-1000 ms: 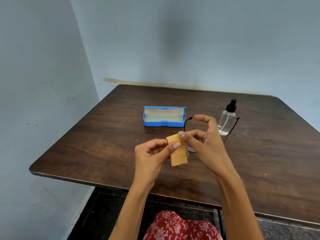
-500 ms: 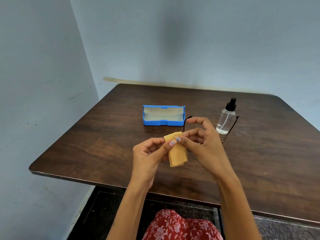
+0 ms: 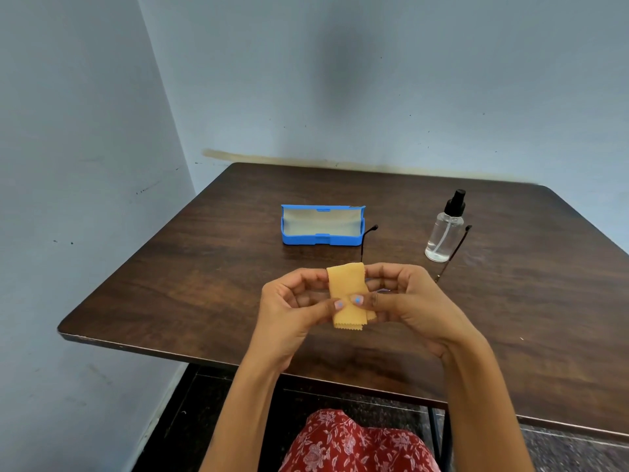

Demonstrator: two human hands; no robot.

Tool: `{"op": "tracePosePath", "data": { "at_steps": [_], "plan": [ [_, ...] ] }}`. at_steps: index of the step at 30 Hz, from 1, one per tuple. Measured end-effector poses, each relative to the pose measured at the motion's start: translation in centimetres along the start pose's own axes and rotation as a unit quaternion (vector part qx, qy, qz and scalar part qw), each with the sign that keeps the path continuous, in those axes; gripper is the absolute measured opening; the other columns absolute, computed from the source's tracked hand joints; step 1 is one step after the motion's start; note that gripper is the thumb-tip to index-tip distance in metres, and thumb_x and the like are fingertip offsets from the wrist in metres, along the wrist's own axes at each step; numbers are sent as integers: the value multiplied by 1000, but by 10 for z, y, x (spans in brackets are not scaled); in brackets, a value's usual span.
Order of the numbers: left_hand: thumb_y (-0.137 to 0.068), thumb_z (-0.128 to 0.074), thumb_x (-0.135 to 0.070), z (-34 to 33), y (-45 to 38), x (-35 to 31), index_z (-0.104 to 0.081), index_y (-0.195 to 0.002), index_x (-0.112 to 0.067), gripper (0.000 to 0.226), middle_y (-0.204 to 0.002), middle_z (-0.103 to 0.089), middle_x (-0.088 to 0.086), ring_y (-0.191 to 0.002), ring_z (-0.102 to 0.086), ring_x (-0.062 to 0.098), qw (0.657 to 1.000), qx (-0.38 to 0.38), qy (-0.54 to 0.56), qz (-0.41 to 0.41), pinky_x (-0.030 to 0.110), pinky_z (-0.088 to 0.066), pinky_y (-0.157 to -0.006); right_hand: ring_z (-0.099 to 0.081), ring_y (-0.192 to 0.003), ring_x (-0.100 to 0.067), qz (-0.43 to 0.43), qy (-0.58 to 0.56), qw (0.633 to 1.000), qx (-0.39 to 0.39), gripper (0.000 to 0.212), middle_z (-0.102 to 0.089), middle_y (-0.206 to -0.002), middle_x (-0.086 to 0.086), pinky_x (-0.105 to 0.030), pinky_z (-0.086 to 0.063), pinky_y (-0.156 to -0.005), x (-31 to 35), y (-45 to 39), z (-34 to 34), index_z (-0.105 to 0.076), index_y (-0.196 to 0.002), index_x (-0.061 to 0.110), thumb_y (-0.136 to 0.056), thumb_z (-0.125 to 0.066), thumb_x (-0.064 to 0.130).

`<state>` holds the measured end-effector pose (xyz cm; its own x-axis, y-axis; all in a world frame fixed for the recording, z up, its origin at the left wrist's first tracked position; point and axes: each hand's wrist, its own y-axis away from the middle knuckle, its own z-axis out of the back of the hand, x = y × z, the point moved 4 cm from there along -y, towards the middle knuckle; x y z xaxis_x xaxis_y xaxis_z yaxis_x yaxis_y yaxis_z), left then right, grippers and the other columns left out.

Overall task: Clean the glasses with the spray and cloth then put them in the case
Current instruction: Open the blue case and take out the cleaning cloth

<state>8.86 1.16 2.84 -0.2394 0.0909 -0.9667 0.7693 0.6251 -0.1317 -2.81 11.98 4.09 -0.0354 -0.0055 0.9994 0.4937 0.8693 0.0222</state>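
Both your hands are up over the dark brown wooden surface [image 3: 204, 267], and between them sits the small folded yellow cloth with the zigzag-cut edge [image 3: 347, 294]. Your left hand [image 3: 292, 308] pinches its left side, thumb across the front; your right hand [image 3: 408, 308] does the same from the right, the two thumb tips nearly meeting on the fabric. So the fingers [image 3: 377, 272] of both hands are curled and gripping the cloth, held clear of the wood.

The thin dark-framed glasses [image 3: 452, 253] lie behind your hands and are mostly hidden by them. Only the two temple arms show, reaching away from you: one tip ends just beside the right end of the case, the other runs up along the right of the bottle. The lenses I cannot make out.

Further back, the blue plastic glasses case with the pale lining [image 3: 321, 226] stands open, hollow facing you. To its right, well apart, the clear spray bottle with the black pump top [image 3: 444, 233] stands upright with a little liquid at the bottom.

The surface is pushed into a corner of pale blue walls [image 3: 374, 80], scuffed in places, with a yellowish streak just above the far edge. Dark floor below, and red floral fabric [image 3: 354, 444] over your lap.
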Motion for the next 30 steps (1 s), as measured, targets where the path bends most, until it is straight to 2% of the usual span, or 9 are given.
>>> {"op": "tracePosePath", "data": {
  "at_steps": [4,8,12,15,18,21,23,26,30],
  "plan": [
    [-68,-70,14,1,-2,0,-60,-83,-9,28,-78,-73,4,-75,-71,16,998,-45,-30,-39,25,-57,-60,-67,-70,-10,56,6,998,-36,23,-69,-74,1,-22,-53,-55,2,-1,-1,-68,-82,8,-77,-64,-13],
    [-77,-67,4,0,-3,5,-60,-103,-10,30,-94,-72,9,-84,-71,16,998,-54,-2,19,26,-58,-65,-67,-77,-11,98,50,991,-73,41,-71,-79,2,-24,-56,-61,0,-5,0,-71,-65,16,-80,-55,-18],
    [-88,-57,-6,-1,-4,16,-64,-99,-8,13,-99,-70,15,-89,-70,21,994,-47,47,86,27,-59,-66,-68,-78,-11,104,85,987,-87,47,-71,-81,0,-23,-54,-63,-8,-7,2,-73,-61,20,-80,-53,-18],
    [-81,-66,-9,0,-5,22,-67,-95,-9,14,-97,-71,12,-90,-70,22,992,-58,36,101,28,-59,-69,-69,-79,-17,77,104,986,-106,37,-73,-83,-4,-33,-58,-74,-17,-8,2,-74,-68,14,-82,-52,-12],
    [-77,-69,-1,2,-5,28,-69,-91,-6,14,-97,-71,11,-90,-70,20,993,-69,-12,94,29,-59,-73,-69,-82,-18,30,119,985,-117,27,-74,-84,0,-36,-56,-82,-26,-11,0,-76,-71,17,-84,-57,3],
    [-80,-69,-4,8,-7,36,-72,-89,-10,12,-90,-73,9,-87,-71,19,991,-74,-64,90,33,-58,-78,-69,-76,-9,17,167,979,-119,13,-74,-79,2,-25,-55,-77,-35,-13,-2,-76,-74,24,-79,-71,13],
    [-81,-69,-7,11,-9,42,-73,-88,-18,13,-88,-74,5,-85,-71,16,984,-78,-146,68,31,-57,-80,-69,-77,-14,19,209,970,-121,11,-73,-79,-1,-26,-55,-75,-44,-16,-4,-74,-75,25,-74,-77,14],
    [-81,-68,-5,11,-9,43,-75,-89,-21,19,-97,-71,-5,-90,-67,7,946,-82,-315,-13,19,-53,-81,-66,-79,-10,34,259,954,-144,17,-71,-87,4,-15,-51,-71,-53,-20,-7,-73,-75,26,-71,-79,11],
    [-82,-62,-3,5,-7,41,-73,-102,-20,28,-116,-66,-2,-107,-60,10,892,-60,-442,-70,19,-42,-97,-56,-73,-1,50,320,934,-150,16,-63,-94,10,-4,-41,-66,-57,-25,-10,-75,-85,19,-73,-77,9]
  ]
}}
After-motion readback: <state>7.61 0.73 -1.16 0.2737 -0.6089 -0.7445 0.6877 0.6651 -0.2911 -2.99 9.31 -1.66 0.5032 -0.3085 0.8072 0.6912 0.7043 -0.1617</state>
